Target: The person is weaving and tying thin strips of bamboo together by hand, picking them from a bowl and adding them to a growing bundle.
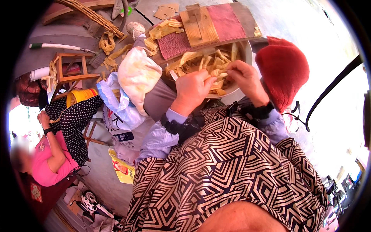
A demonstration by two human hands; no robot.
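A pale basin (249, 52) in front of me is filled with limp, yellowish, leaf-like strips (189, 58); their exact kind is unclear. Over its near rim my left hand (191, 91) is closed, thumb pointing right, with strip material at its fingertips. Just to its right, my right hand (247, 81) pinches the other side of a yellowish strip (219, 72). Across the far side of the basin lies a long board (243, 19) covered partly with reddish cloth (226, 24). A wooden block (199, 27) with a dark upright piece sits on it, and more strips hang at its left end.
A red cloth (284, 69) covers my right knee, a stained white cloth (139, 75) my left. Plastic bags (123, 112) stand left of my leg. Further left are a small wooden stool (77, 67), a white-handled tool (62, 46) and a seated person in pink (54, 158).
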